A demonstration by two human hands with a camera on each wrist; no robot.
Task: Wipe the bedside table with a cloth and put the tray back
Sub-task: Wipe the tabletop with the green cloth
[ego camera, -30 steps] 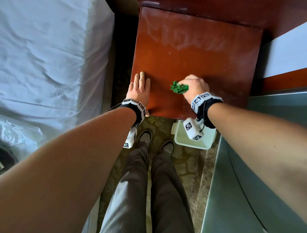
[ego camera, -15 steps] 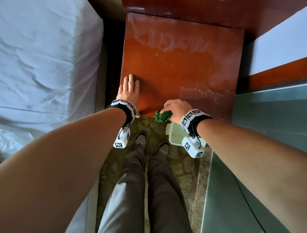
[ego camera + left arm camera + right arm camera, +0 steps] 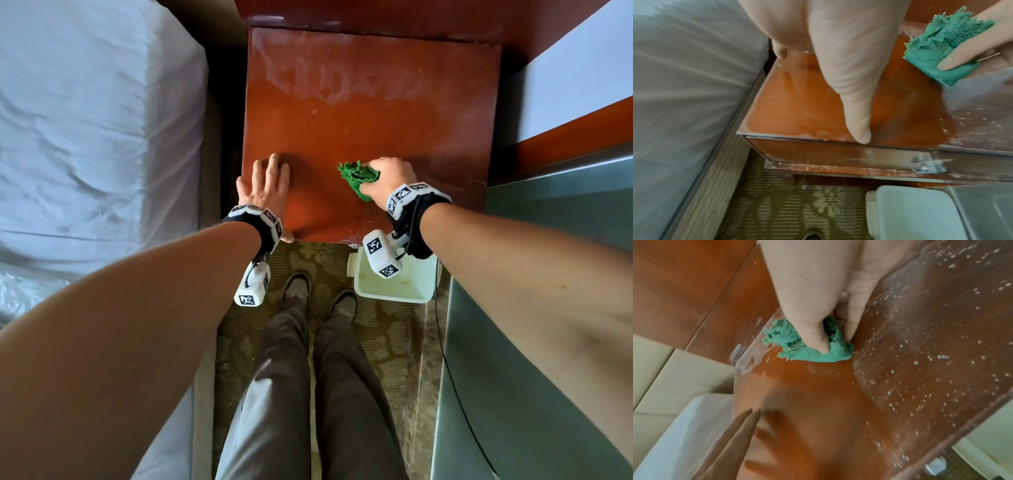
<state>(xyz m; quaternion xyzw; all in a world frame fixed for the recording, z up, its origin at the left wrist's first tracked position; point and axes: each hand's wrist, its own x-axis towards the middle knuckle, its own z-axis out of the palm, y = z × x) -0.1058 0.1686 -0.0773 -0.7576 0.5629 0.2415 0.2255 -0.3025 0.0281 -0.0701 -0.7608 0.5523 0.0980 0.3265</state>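
The bedside table (image 3: 370, 113) has a glossy reddish-brown top with pale wipe streaks at the back and white specks near its front right. My right hand (image 3: 387, 181) grips a crumpled green cloth (image 3: 356, 176) and presses it on the top near the front edge; the same cloth (image 3: 807, 345) bulges between thumb and fingers in the right wrist view and appears as the cloth (image 3: 945, 48) in the left wrist view. My left hand (image 3: 265, 185) lies flat on the front left corner, thumb at the edge. A white tray (image 3: 394, 284) stands on the floor below the front right.
A bed with white sheets (image 3: 96, 137) runs along the left, close to the table. A grey-green metal surface (image 3: 548, 308) fills the right side. My legs and shoes (image 3: 298, 284) stand on patterned carpet in front of the table, next to the tray.
The right hand with the cloth slid from mid-table to the front edge, then back inward onto the top. The left hand stayed flat at the front left corner.
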